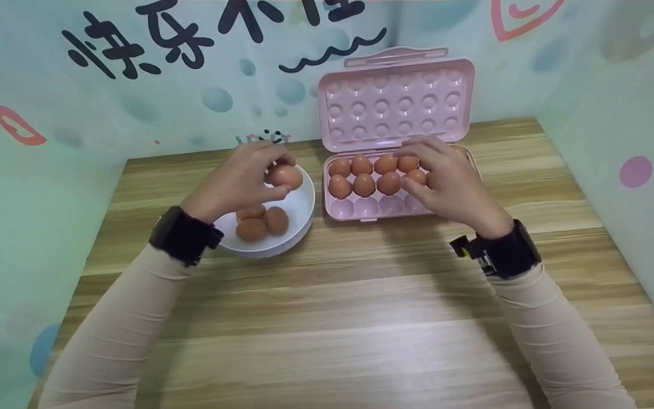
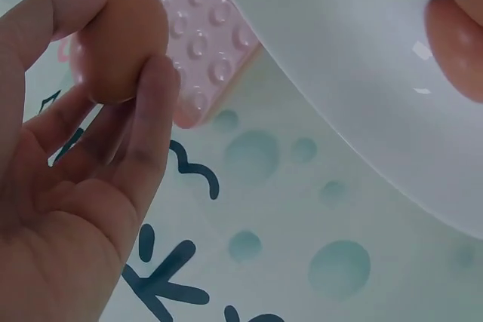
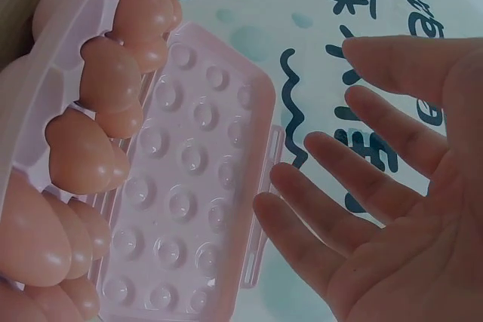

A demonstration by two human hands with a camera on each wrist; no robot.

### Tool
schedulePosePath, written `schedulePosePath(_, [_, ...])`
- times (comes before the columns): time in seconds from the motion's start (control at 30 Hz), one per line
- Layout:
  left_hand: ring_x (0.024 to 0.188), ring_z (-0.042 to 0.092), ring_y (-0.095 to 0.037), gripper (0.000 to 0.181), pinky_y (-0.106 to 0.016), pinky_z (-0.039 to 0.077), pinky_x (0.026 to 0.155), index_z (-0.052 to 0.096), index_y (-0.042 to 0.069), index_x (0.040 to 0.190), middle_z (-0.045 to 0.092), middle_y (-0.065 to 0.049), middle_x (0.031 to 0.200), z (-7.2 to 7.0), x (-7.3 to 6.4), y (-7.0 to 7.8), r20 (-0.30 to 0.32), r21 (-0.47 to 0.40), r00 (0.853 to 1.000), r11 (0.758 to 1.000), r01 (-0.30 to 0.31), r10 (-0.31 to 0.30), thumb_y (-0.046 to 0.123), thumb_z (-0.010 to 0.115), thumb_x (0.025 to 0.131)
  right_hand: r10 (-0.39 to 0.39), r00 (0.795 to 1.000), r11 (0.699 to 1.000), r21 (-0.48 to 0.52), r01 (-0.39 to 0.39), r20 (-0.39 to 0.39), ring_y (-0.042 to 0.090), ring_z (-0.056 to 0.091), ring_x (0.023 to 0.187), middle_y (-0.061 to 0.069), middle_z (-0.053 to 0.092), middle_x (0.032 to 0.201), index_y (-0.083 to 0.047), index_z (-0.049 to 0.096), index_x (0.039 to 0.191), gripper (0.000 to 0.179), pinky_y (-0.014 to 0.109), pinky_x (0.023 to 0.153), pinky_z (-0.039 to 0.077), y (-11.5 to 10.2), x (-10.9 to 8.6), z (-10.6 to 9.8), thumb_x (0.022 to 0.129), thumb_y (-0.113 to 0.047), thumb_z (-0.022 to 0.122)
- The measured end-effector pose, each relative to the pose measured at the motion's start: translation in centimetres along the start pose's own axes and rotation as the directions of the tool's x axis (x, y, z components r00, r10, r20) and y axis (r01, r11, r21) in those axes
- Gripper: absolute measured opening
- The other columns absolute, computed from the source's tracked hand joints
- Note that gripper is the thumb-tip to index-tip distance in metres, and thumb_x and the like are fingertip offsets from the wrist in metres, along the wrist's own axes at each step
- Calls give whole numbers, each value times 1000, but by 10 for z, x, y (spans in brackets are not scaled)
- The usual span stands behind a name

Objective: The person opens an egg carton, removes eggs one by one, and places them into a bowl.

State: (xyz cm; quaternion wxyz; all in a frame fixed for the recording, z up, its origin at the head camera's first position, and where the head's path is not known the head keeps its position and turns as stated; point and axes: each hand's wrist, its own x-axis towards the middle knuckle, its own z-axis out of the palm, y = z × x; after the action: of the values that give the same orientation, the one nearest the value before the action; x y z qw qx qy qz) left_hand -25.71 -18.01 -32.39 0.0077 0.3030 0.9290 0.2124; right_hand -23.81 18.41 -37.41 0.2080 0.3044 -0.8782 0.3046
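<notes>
My left hand [image 1: 236,179] holds a brown egg [image 1: 286,177] over the far part of a white bowl [image 1: 300,213]. In the left wrist view the thumb and fingertips pinch this egg [image 2: 124,44] by its sides. A few more brown eggs [image 1: 252,230] lie at the bottom of the bowl. My right hand [image 1: 456,184] is above the right part of a pink egg carton [image 1: 367,207], its fingertips near the eggs [image 1: 389,183] there. The right wrist view shows that hand [image 3: 392,194] with spread fingers and nothing in them. Two rows of eggs stand in the carton, behind a front row of bare cups.
The carton's dimpled lid [image 1: 398,105] stands raised at the back, against the printed wall cloth [image 1: 191,119]. Bowl and carton sit side by side on a wood-grain table [image 1: 327,318]. Another cloth wall [image 1: 605,113] borders the right side.
</notes>
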Motion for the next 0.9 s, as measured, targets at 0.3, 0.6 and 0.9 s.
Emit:
schedulePosePath(0.3, [98, 59, -28, 25, -40, 50, 84, 72, 6, 112, 70, -10, 106, 5, -3, -14, 111, 46, 994, 999, 19, -24, 12, 78, 89, 29, 997, 1000, -13, -28, 69, 35, 59, 131, 14, 65, 139, -7, 71, 131, 42, 56, 111, 40, 0, -3, 0, 90, -8, 79])
schedulePosePath(0.6, [98, 58, -30, 21, -42, 49, 84, 72, 5, 110, 67, -12, 102, 9, 1, -29, 193, 81, 975, 992, 97, -111, 11, 75, 89, 33, 995, 999, -17, -32, 95, 35, 59, 131, 15, 65, 139, -8, 72, 130, 41, 56, 109, 40, 0, -3, 0, 90, -10, 79])
schedulePosePath(0.9, [105, 55, -31, 24, -44, 49, 89, 71, 7, 113, 66, -12, 108, 14, 5, -41, 247, 122, 946, 976, 182, -208, 16, 73, 91, 46, 990, 999, -21, -43, 131, 33, 59, 132, 12, 64, 140, -11, 72, 132, 42, 54, 111, 43, -1, -2, -1, 90, -14, 79])
